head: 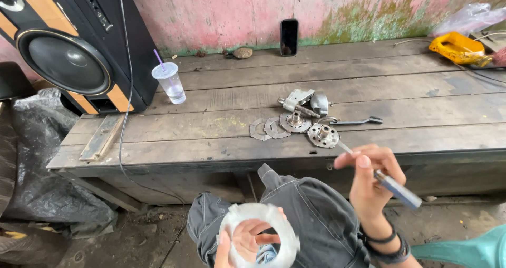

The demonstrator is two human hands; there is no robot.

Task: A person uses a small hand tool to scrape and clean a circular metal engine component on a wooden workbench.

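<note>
A large black loudspeaker (66,57) with orange trim stands at the far left of the wooden surface (369,83). Just right of it sits a clear plastic cup (169,82) with a purple straw. A dark phone (289,36) leans upright against the pink wall (221,10), a small stone (243,52) to its left. A yellow container (457,47) lies far right. Black plastic sheeting (47,157) slumps on the ground, near left.

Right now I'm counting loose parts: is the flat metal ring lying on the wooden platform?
No, the flat metal ring is held up in the left hand, above the person's lap, off the wooden platform.
</note>
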